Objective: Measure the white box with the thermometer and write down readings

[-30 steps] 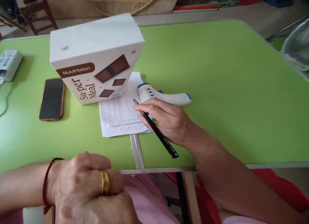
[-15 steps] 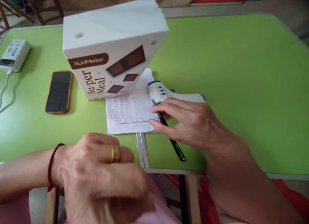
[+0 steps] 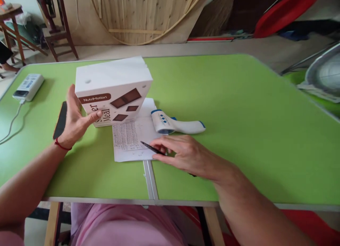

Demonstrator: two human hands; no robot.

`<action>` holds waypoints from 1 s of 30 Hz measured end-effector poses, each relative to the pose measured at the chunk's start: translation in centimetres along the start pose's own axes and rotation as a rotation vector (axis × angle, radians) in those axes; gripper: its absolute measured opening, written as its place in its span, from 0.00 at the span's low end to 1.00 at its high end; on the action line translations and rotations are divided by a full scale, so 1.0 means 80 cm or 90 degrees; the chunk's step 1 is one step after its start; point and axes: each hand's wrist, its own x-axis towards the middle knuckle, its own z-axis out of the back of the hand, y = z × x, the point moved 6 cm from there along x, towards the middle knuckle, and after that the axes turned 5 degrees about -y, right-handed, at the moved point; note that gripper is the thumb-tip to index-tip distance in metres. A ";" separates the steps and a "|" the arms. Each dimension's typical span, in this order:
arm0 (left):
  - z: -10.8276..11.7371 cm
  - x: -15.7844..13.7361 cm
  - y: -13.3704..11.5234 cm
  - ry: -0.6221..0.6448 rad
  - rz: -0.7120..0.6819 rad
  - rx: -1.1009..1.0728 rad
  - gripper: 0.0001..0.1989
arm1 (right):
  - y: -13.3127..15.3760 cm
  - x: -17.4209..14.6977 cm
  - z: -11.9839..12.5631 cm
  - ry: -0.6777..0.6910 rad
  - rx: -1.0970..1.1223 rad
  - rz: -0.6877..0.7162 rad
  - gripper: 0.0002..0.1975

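A white NutriMotion meal box point(image 3: 114, 70) stands upright on the table, over the back-left part of some handwritten sheets of paper point(image 3: 127, 154). My left hand point(image 3: 75, 120) wraps its left edge, thumb across the printed front and fingers along the side. Between the thumb and fingers of my right hand point(image 3: 186, 152) is a black pen point(image 3: 150, 147), its tip pointing left just above the paper. Just beyond that hand, a white and blue infrared thermometer point(image 3: 175, 124) lies on its side, partly over the sheets.
A smartphone point(image 3: 60, 122) lies behind my left hand, partly covered by it. Farther left is a white power adapter point(image 3: 28, 86) with a cable. A metal seam point(image 3: 150, 178) crosses the green table point(image 3: 239, 125). Chairs and a red round object point(image 3: 287, 14) are beyond.
My left hand has gone from the near foreground out to the box's left side. The pen in my right hand has swung to a flatter angle. The view has tilted up.
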 end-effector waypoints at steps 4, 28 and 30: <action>-0.012 -0.001 0.012 0.009 0.080 -0.149 0.35 | 0.006 0.003 -0.003 0.008 -0.036 0.007 0.03; -0.002 -0.005 0.025 -0.015 0.131 -0.081 0.32 | -0.111 -0.014 0.012 -0.061 -0.364 -0.222 0.19; -0.002 -0.008 0.020 -0.022 0.142 -0.105 0.33 | -0.105 -0.013 0.024 -0.148 -0.295 -0.249 0.17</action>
